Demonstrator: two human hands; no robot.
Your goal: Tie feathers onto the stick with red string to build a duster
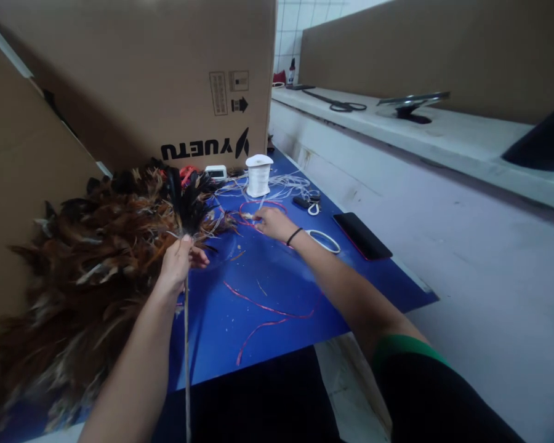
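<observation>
Left fingers [197,257] round feathered stick [187,320]; right fingers [259,215], grip unclear; room between forearms [141,351] at near tabletop edge [268,355].

The right sleeve [443,400] is black with green edging [409,348], the wristband [294,236] black.

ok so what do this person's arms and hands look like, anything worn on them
The left hand and right hand are gloveless. A thin black band circles the right wrist; a black sleeve with green trim covers the upper right arm. No left sleeve shows.
</observation>
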